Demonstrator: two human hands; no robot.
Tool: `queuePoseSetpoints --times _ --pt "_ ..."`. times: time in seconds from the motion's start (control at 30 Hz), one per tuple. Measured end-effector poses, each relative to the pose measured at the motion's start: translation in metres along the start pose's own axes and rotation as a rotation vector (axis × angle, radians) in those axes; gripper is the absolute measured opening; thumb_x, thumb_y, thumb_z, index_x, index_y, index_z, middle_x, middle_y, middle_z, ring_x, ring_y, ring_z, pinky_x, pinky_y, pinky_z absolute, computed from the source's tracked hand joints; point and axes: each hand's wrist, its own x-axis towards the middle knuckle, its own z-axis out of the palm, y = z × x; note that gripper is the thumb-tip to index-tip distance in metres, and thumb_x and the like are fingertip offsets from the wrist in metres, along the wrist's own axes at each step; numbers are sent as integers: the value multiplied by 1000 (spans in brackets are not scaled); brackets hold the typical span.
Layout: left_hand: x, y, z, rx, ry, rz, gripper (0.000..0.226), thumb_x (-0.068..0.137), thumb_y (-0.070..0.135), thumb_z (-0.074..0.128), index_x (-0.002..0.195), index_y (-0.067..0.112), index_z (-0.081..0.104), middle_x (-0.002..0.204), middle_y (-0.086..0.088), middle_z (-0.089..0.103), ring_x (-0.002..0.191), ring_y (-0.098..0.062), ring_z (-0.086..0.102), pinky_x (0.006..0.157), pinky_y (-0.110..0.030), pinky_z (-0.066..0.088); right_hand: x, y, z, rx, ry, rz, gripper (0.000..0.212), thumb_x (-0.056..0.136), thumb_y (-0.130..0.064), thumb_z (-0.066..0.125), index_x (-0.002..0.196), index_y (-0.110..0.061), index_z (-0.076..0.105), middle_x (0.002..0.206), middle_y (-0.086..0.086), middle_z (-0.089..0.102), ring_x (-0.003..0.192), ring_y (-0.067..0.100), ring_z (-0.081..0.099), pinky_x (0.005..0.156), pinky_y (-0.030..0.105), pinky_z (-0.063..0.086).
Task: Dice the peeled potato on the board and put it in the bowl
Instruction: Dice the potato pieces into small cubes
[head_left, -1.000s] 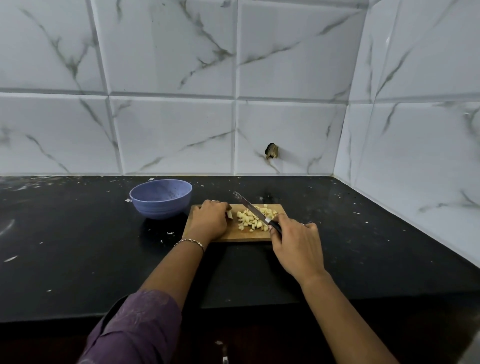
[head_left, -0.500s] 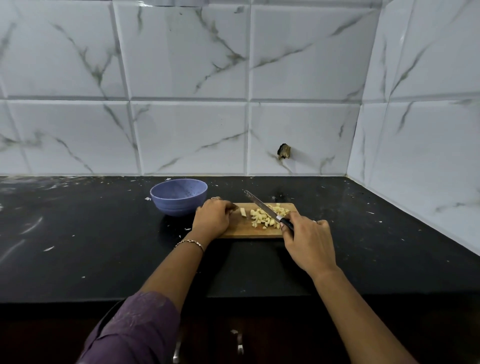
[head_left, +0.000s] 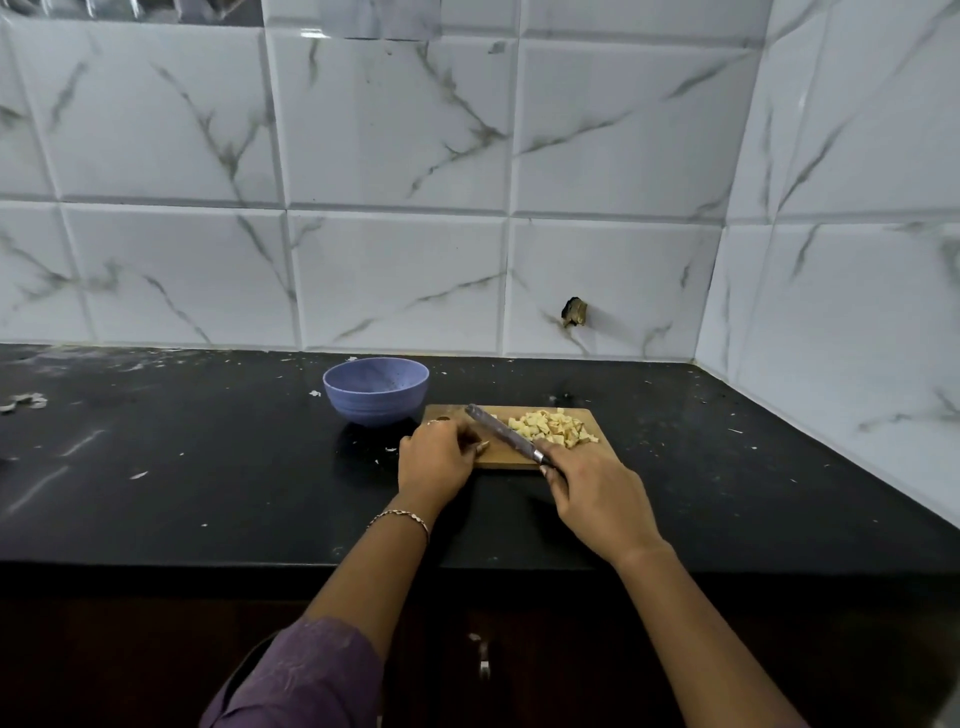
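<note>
Wooden board (head_left: 501, 461) lies lengthwise left to right on the black counter (head_left: 208, 467), lilac bowl (head_left: 375, 389) just beside its far-left corner, only bare wall visible inside. Right hand (head_left: 597, 499) grips the knife (head_left: 501, 431), blade pointing far-left; left hand (head_left: 436, 460) rests curled on the board, grip unclear. Pale diced potato (head_left: 550, 430) heaps on its right half

One camera, worn on the person's head at the near edge of the black counter (head_left: 208, 467). It looks forward and down, wide-angled, toward the tiled wall (head_left: 395, 156) at the far side. The cutting board (head_left: 498, 458) lies close, just right of centre; the wall corner (head_left: 724, 228) shows far right.
</note>
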Motion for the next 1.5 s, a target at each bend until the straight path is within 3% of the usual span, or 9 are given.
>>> queuePoseSetpoints --times 0.23,0.53,0.83,1.1,1.5 --pt "2 -3 1 -97 22 -21 15 86 37 72 100 31 73 94 12 72 96 -12 65 97 -40 45 -7 -4 0 69 9 12 38 101 -33 48 139 -37 54 109 -14 65 93 7 60 75 29 54" --pt "3 1 0 -44 -12 20 19 91 30 67 109 31 70 103 10 70 105 -13 59 96 -37 33 -6 -2 3 55 40 13 36 100 -35 48 135 -40 57 108 -15 66 94 6 60 73 28 53" --pt "1 2 -1 4 -15 -19 17 88 39 68 101 30 74 98 7 71 102 -16 62 94 -42 45 -6 -1 5 42 58 1 34 100 -36 49 132 -41 58 100 -13 66 86 6 59 72 27 54" --pt "3 5 0 97 12 36 17 90 37 66 102 26 74 104 7 68 104 -16 59 94 -41 39 -5 -2 4 33 50 2 35 97 -36 54 131 -41 59 101 -12 66 90 8 59 74 28 55" --pt "2 5 2 87 -10 74 18 90 38 65 101 26 73 106 2 68 102 -22 61 88 -38 47 -2 -9 5 -69 44 -23 35 99 -36 53 132 -42 58 95 -11 67 86 10 59 65 26 49"
